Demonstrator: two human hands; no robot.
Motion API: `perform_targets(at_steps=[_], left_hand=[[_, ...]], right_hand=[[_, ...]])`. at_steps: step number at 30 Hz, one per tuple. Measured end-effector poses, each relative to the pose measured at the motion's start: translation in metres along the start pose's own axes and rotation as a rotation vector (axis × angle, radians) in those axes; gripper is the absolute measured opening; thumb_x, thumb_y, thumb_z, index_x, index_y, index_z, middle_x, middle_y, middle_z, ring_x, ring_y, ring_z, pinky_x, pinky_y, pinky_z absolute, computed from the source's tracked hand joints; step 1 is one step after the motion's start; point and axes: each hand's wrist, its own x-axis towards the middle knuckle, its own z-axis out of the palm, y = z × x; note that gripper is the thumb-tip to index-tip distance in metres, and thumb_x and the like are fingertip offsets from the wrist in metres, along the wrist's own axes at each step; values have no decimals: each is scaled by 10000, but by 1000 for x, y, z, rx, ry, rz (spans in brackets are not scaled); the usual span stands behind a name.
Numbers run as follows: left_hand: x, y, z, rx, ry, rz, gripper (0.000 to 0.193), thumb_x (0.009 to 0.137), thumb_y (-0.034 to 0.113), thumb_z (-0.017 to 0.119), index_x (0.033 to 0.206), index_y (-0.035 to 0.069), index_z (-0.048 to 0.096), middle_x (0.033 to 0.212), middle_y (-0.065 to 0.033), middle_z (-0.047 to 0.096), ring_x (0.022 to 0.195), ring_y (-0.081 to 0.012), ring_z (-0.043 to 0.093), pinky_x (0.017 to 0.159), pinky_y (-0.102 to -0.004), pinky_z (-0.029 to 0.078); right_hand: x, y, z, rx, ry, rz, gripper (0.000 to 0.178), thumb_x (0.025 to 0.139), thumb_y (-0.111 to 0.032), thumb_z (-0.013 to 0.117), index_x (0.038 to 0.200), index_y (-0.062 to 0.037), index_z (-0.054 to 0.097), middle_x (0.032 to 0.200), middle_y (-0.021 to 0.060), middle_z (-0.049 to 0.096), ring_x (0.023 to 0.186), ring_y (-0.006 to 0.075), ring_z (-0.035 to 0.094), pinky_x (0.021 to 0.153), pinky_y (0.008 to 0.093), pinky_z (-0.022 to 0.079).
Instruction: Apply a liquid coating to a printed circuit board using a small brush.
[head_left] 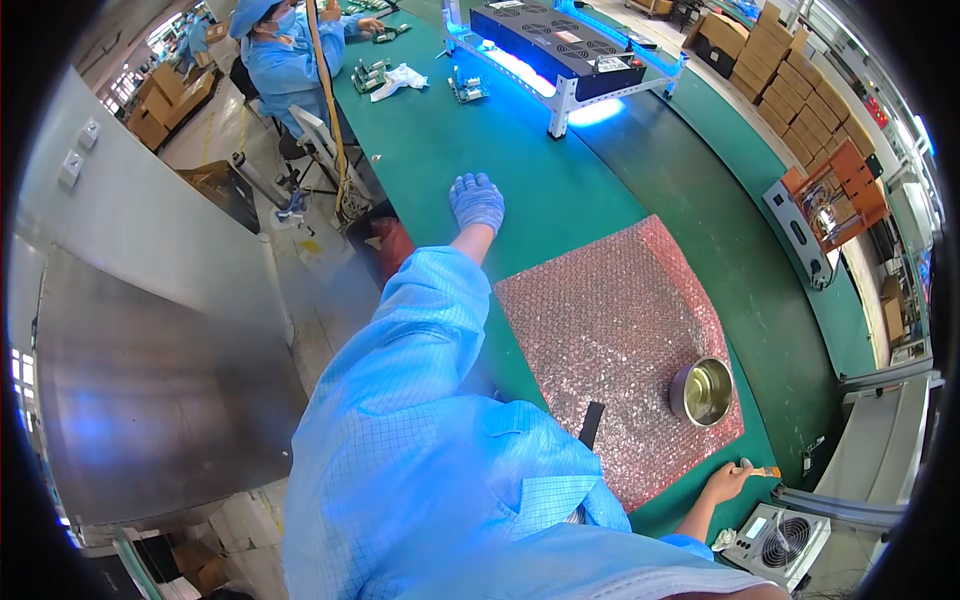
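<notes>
My left hand (478, 204), in a blue glove, lies palm down on the green tabletop (420, 130), fingers stretched out and nothing in them. Far to the right, my bare right hand (724, 484) is closed on a small brush (765, 472) with a yellowish tip, near the table's right edge. Between the hands a sheet of pink bubble wrap (600, 310) is spread on the table. On its right part stands a round metal bowl (702, 392), whose inside looks yellowish. A short black strip (592, 425) lies on the wrap close to my body.
Ahead, a white metal frame (562, 110) carries a black unit with fans (560, 40) over blue light. Green circuit boards (468, 86) lie to its left, near a co-worker (290, 60) in blue. A grey fan unit (775, 545) stands at the lower right, an orange-panelled device (825, 215) beyond.
</notes>
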Motion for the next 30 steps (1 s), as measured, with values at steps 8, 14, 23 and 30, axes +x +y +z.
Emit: perform_targets(at_steps=[8, 14, 23, 30], left_hand=[[-1, 1, -2, -16, 3, -4, 418, 937, 298, 372, 1261, 63, 494, 1349, -165, 463, 1305, -337, 368, 1087, -469, 239], [0, 1, -2, -11, -6, -4, 418, 933, 306, 382, 1257, 64, 489, 1341, -167, 466, 1301, -337, 373, 1083, -471, 245], [-1, 1, -2, -2, -6, 0, 420, 933, 308, 379, 1258, 64, 488, 1340, -165, 466, 1300, -337, 372, 1083, -470, 244], [1, -1, 4, 12, 32, 2, 415, 920, 316, 399, 1238, 67, 497, 1311, -153, 478, 1280, -316, 391, 1063, -465, 265]], right_hand=[[0, 2, 2, -20, 33, -30, 328, 805, -125, 477, 1128, -99, 527, 1043, 184, 628, 929, 390, 596, 776, 467, 441], [-2, -4, -2, -8, 22, 5, 325, 802, -124, 472, 1121, -101, 530, 1013, 189, 631, 910, 388, 598, 771, 465, 441], [-1, -2, 0, -23, 24, 10, 325, 803, -130, 472, 1121, -107, 537, 1011, 185, 631, 912, 384, 599, 778, 462, 441], [-1, -4, -1, -36, 17, 17, 312, 815, -138, 473, 1119, -102, 536, 1034, 178, 630, 932, 376, 598, 790, 454, 443]])
